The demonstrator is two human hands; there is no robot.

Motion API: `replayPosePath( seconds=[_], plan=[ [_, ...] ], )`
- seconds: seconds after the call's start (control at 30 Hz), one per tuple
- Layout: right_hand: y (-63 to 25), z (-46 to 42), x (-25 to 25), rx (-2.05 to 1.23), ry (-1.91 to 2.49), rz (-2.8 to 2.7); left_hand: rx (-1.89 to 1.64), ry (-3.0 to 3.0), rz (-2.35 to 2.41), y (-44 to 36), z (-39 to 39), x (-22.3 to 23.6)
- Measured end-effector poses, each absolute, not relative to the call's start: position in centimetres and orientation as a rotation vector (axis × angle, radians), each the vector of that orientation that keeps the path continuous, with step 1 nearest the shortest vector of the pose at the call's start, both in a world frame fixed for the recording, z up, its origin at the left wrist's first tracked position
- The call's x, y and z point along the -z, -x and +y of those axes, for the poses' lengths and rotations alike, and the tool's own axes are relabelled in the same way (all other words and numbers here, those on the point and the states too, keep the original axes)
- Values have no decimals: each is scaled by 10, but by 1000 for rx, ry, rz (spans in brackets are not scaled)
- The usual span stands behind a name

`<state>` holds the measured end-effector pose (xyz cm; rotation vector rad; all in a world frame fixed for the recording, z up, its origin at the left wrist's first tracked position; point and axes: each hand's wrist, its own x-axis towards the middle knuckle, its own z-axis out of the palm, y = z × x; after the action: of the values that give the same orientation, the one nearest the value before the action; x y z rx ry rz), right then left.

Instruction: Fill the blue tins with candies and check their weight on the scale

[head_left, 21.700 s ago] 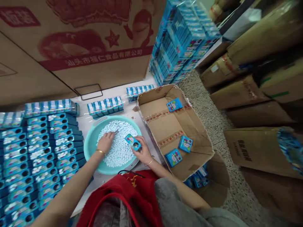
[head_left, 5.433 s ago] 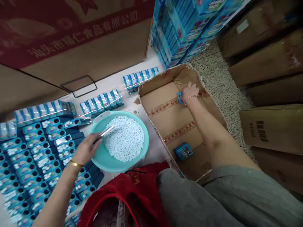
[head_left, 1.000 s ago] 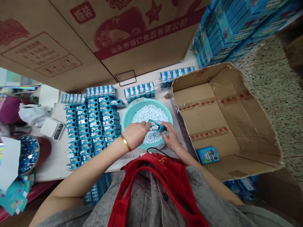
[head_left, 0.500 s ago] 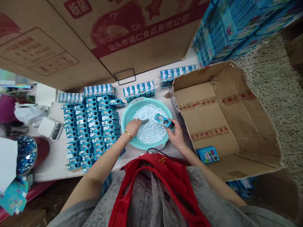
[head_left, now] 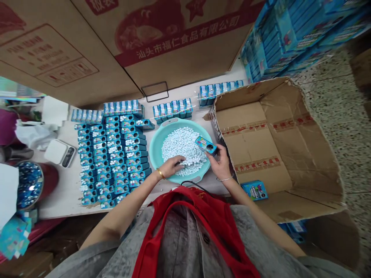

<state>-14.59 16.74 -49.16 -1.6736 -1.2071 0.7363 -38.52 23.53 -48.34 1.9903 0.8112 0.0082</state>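
A turquoise basin (head_left: 155, 148) holds a bed of small white candies (head_left: 176, 141). My left hand (head_left: 171, 166) is low over its near side, fingers closed round a small metal scoop (head_left: 181, 162). Most of the scoop is hidden by the fingers and the candies heaped at its end. My right hand (head_left: 219, 161) grips a blue candy box (head_left: 206, 145) over the right rim of the basin. The box lies tilted with its printed face up, and a dark round hole shows at its right end.
Rows of blue boxes (head_left: 116, 158) with round holes stand left of the basin, some with candies on top. Wrapped packs (head_left: 173, 110) line the back before large cartons (head_left: 185, 58). An open carton (head_left: 261, 135) sits right. A scale (head_left: 60, 152) is at left.
My left hand has moved down and right through the candies with the scoop, whose end now bears a heap. My right hand has shifted slightly right with the box.
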Motion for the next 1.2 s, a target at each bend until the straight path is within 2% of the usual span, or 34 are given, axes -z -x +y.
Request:
replayPosePath(
  seconds=[0.1, 0.2, 0.43, 0.6, 0.73, 0.87, 1.0, 1.1, 1.2],
  plan=[
    [146, 168, 486, -708, 1686, -1313, -163, -1982, 760, 400, 250, 442],
    [152, 169, 483, -712, 1622, -1423, -133, -2116, 753, 399, 266, 399],
    [169, 168, 487, -720, 1510, -1528, 605, -2512, 921, 343, 269, 323],
    [171, 168, 490, -707, 1496, -1516, 664, -2623, 941, 327, 260, 298],
    [166, 168, 490, -704, 1534, -1463, 465, -2556, 1196, 354, 280, 334],
    [159, 169, 487, -698, 1588, -1399, 422, -2351, 1249, 377, 292, 423],
    [154, 171, 482, -674, 1638, -1358, 365, -2265, 1156, 371, 268, 496],
    [152, 172, 481, -667, 1672, -1319, 274, -2187, 1055, 358, 241, 520],
    [152, 172, 482, -679, 1704, -1259, 180, -2093, 945, 353, 226, 524]
  ],
)
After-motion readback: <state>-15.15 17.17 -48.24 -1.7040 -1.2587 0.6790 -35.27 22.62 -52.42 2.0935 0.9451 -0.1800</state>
